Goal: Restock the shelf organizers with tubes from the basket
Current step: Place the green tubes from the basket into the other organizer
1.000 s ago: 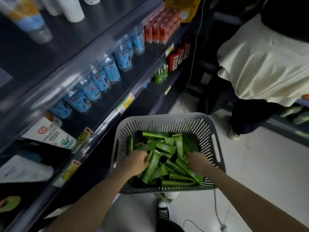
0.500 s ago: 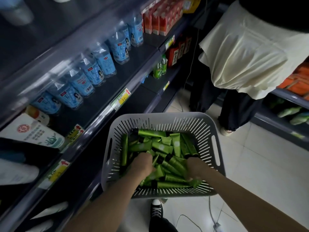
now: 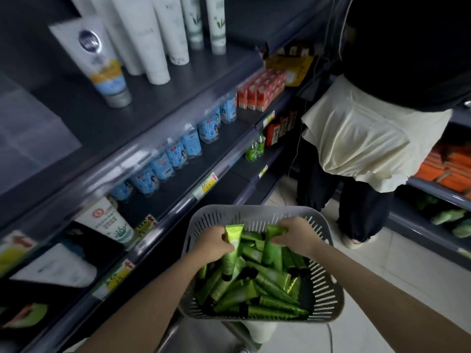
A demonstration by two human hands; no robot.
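A grey slotted basket [image 3: 323,289] in front of me holds several green tubes with black caps [image 3: 267,291]. My left hand [image 3: 214,242] grips one green tube [image 3: 230,253] and holds it cap-down above the pile. My right hand [image 3: 295,234] grips another green tube [image 3: 272,247] by its flat end, also raised over the basket. The dark shelves [image 3: 163,138] stand to my left.
White tubes [image 3: 150,36] stand on the upper shelf, blue-labelled bottles [image 3: 178,151] line the middle one, red cartons [image 3: 262,90] sit further along. A person in a cream top [image 3: 362,133] stands close behind the basket on the right. Tiled floor lies below right.
Both hands were down in the pile of tubes; each has now come up holding a tube. The view has tilted up toward the higher shelves.
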